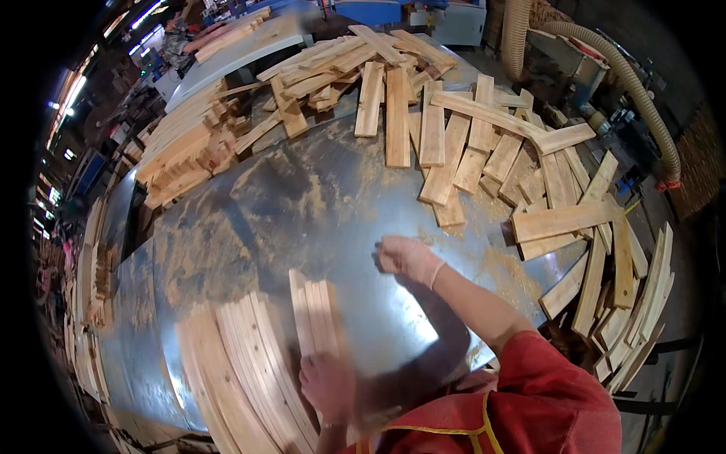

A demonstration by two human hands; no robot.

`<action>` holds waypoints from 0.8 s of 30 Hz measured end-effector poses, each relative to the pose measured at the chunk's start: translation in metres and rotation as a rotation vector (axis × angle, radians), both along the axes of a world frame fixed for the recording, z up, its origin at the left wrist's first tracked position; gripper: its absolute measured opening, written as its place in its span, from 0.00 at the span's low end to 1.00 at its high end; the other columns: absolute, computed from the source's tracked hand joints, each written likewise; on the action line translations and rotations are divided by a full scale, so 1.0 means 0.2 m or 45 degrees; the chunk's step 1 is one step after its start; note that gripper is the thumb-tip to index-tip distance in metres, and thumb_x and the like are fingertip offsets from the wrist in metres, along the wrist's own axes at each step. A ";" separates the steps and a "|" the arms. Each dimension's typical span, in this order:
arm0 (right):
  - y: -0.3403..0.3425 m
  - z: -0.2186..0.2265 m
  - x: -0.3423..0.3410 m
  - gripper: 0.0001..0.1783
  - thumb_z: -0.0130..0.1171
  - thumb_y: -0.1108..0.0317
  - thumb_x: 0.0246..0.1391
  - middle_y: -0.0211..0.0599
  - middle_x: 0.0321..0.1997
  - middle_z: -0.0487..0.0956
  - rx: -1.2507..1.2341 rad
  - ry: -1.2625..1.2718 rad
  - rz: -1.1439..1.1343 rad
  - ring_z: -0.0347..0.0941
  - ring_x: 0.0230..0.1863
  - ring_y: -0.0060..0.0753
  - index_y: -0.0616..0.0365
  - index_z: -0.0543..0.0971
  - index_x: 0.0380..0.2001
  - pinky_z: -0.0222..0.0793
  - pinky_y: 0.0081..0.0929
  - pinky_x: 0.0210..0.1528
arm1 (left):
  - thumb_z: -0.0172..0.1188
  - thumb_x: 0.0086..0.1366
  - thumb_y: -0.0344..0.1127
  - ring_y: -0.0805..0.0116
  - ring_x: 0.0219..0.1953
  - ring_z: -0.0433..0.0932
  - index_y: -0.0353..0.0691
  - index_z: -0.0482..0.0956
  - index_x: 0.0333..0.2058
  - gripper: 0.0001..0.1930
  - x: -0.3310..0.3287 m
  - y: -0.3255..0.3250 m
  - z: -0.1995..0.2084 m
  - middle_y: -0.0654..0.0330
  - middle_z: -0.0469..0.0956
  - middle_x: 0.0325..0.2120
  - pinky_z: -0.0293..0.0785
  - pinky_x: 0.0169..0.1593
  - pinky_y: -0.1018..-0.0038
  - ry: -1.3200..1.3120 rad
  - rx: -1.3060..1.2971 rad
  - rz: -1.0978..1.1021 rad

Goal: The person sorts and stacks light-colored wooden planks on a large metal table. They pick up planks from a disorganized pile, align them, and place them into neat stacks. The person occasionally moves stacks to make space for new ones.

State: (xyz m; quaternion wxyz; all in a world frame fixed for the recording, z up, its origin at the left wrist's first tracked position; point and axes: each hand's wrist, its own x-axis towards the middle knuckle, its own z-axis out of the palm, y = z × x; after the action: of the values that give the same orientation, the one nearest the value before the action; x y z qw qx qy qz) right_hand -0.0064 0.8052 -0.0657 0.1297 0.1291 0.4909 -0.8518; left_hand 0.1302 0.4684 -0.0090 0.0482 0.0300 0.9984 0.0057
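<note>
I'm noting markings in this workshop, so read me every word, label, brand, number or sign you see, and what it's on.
Nothing readable anywhere.
Boards by the left hand: no legible lettering.
Metal tabletop: none legible.
Blue equipment at the back: too small and blurred to tell.

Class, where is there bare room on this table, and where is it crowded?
Bare room: the shiny grey metal table between the right hand and the narrow row of pale wooden boards at the left hand; also left of the wider pale board row. Crowded: far side and right, under a loose pale board heap. Tan sawdust coats the middle.
</note>
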 end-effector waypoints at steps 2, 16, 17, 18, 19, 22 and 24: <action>0.20 0.11 -0.37 0.06 0.58 0.66 0.67 0.34 0.35 0.77 -0.195 0.079 -0.374 0.74 0.34 0.34 0.56 0.79 0.39 0.76 0.33 0.42 | 0.72 0.58 0.53 0.42 0.62 0.73 0.39 0.72 0.61 0.37 0.00 -0.01 -0.04 0.46 0.71 0.61 0.74 0.61 0.49 0.024 -0.066 -0.067; 1.14 0.42 -1.50 0.37 0.69 0.52 0.55 0.49 0.71 0.73 2.381 -0.027 -0.302 0.67 0.73 0.50 0.52 0.75 0.66 0.61 0.51 0.71 | 0.71 0.63 0.59 0.32 0.55 0.76 0.35 0.80 0.56 0.34 0.03 -0.19 -0.19 0.43 0.76 0.55 0.77 0.56 0.38 0.261 0.017 -0.163; 1.21 0.35 -1.39 0.42 0.68 0.50 0.53 0.49 0.73 0.70 2.521 -0.077 -0.266 0.63 0.76 0.50 0.51 0.71 0.70 0.59 0.53 0.73 | 0.71 0.63 0.60 0.32 0.55 0.75 0.35 0.80 0.55 0.35 0.01 -0.18 -0.17 0.44 0.76 0.56 0.76 0.57 0.38 0.305 -0.034 -0.196; 1.26 0.28 -1.28 0.47 0.68 0.48 0.52 0.49 0.75 0.67 2.661 -0.126 -0.222 0.59 0.80 0.50 0.50 0.68 0.73 0.57 0.55 0.74 | 0.71 0.63 0.60 0.33 0.56 0.75 0.35 0.79 0.56 0.35 0.01 -0.22 -0.17 0.46 0.76 0.56 0.77 0.58 0.38 0.294 -0.092 -0.274; 1.25 0.28 -1.23 0.48 0.69 0.48 0.51 0.49 0.75 0.68 2.572 -0.259 -0.244 0.60 0.79 0.50 0.50 0.67 0.73 0.59 0.54 0.74 | 0.70 0.63 0.61 0.35 0.58 0.75 0.35 0.79 0.57 0.36 0.02 -0.24 -0.20 0.47 0.76 0.57 0.77 0.59 0.39 0.286 -0.144 -0.322; 1.22 0.31 -0.99 0.49 0.69 0.49 0.50 0.50 0.74 0.68 2.272 -0.528 -0.272 0.65 0.75 0.54 0.50 0.65 0.73 0.64 0.52 0.72 | 0.69 0.65 0.61 0.39 0.62 0.73 0.38 0.78 0.60 0.36 0.08 -0.27 -0.27 0.48 0.75 0.59 0.75 0.63 0.40 0.221 -0.144 -0.280; 1.29 0.32 -0.78 0.46 0.68 0.48 0.51 0.53 0.73 0.67 2.064 -0.502 -0.260 0.69 0.71 0.61 0.50 0.65 0.71 0.68 0.52 0.70 | 0.71 0.54 0.50 0.40 0.56 0.76 0.38 0.75 0.54 0.33 0.01 -0.23 -0.24 0.46 0.74 0.56 0.76 0.56 0.49 0.468 0.094 -0.293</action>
State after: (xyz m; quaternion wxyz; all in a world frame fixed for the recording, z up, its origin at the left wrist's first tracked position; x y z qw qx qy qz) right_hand -0.1627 1.0632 -0.0011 0.0026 0.3726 0.9052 -0.2046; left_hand 0.1315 0.4222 -0.0578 -0.1355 0.1461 0.9795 0.0311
